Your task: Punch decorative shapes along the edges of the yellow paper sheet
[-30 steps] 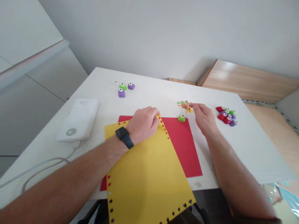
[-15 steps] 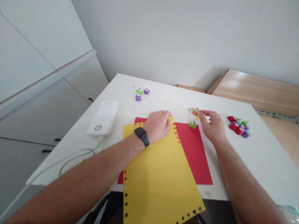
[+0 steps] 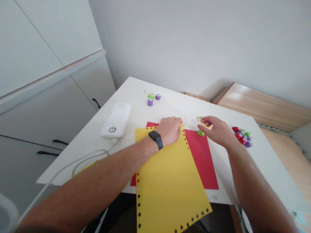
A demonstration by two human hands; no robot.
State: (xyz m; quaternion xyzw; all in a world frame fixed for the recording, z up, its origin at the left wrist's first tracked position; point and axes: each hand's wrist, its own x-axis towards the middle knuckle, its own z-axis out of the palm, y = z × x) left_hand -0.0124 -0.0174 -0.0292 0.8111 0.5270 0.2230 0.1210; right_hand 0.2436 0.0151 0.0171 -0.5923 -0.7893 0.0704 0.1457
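A yellow sheet (image 3: 167, 174) with star and heart holes along its edges lies over a red sheet (image 3: 201, 158), its lower end hanging past the table's front edge. My left hand (image 3: 170, 129), with a dark watch on the wrist, is closed on the yellow sheet near its far right corner; the fingertips are hidden. My right hand (image 3: 216, 129) hovers with thumb and fingers apart and nothing visibly held. Beneath its fingers are small coloured paper cutouts (image 3: 199, 119), partly covered. A small green one-eyed punch (image 3: 200, 133) sits by the thumb, at the red sheet's far edge.
Red, green and purple eyed punches (image 3: 243, 137) cluster at the right. Several more, including a purple one (image 3: 150, 102), stand at the back left. A white power bank (image 3: 116, 119) with a cable (image 3: 89, 158) lies on the left of the white table (image 3: 179, 108).
My right hand has opened its pinch, with the thumb now over by the green punch. The left hand keeps its place on the yellow sheet. The camera view has shifted slightly.
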